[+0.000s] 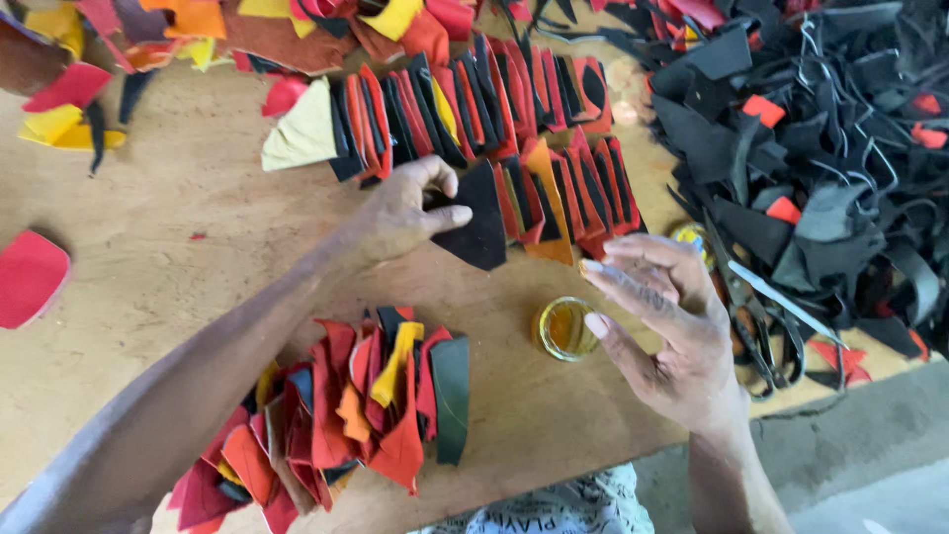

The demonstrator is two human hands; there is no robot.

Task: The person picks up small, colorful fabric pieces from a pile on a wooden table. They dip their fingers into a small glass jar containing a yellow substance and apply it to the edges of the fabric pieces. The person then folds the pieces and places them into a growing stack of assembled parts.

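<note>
My left grip [410,213] pinches the black piece [481,227] just above the glue jar [566,327], its long axis pointing toward me, while my right hand [657,321], open and empty, hovers beside the jar.

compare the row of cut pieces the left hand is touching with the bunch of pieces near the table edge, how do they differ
The upper row is laid out in neat overlapping lines in two tiers; the near bunch is looser and fanned unevenly. The upper row is mostly black and red-orange; the near bunch shows more red, orange and yellow. The left hand pinches a black piece at the upper row's end; no hand touches the near bunch. Both lie on the wooden table.
</note>
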